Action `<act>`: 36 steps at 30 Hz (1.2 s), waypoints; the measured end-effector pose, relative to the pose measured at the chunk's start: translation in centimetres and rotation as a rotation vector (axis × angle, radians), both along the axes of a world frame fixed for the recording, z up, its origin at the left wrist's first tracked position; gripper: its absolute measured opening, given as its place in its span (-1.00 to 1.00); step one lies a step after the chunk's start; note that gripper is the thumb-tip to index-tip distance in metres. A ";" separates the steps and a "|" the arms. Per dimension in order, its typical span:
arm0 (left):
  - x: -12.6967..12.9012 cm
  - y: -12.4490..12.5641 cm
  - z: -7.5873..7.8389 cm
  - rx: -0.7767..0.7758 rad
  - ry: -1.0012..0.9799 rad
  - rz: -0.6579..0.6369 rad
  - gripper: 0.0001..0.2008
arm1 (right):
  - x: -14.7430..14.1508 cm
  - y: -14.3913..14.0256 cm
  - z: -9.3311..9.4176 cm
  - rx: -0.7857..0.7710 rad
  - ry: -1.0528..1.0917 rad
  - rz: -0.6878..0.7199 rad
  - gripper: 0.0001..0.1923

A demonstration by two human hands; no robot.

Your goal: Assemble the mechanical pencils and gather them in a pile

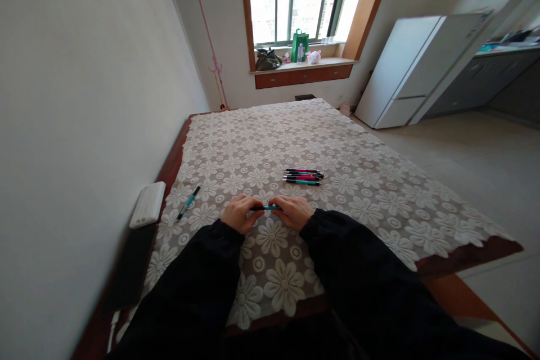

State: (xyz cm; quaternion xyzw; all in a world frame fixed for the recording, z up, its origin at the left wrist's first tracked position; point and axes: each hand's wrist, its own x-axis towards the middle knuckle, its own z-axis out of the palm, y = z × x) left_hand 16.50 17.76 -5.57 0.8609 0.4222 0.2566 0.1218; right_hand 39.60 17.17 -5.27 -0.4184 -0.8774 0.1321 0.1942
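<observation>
Both hands pinch one blue and black pen [270, 208], held level just above the floral tablecloth near the front of the table. My left hand [241, 212] is closed on its black end. My right hand [293, 211] is closed on the blue end, and its fingers hide the tip. Beyond my right hand lies a group of several pens [302, 176], red, blue and black, side by side. Another blue and black pen [188, 203] lies alone and slanted to the left of my left hand.
A floral lace tablecloth [284, 287] covers the dark red table. Along the left wall are a white power bank [147, 204], a black flat device [130, 267] and a white cable [113, 329]. A window sill with bags, a pink coat stand [205, 22] and a white fridge [405, 67] stand beyond.
</observation>
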 end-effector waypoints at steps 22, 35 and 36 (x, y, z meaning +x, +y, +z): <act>-0.1 0.1 0.1 -0.021 0.086 0.026 -0.78 | 0.2 0.3 -0.3 0.107 0.009 -0.002 -0.87; -0.7 0.6 -0.6 -0.020 0.039 0.229 -0.79 | 1.2 1.1 -0.4 0.091 -0.013 -0.169 -0.85; -0.7 0.6 -0.7 -0.013 0.040 0.234 -0.80 | 1.3 1.2 -0.4 0.090 -0.019 -0.183 -0.86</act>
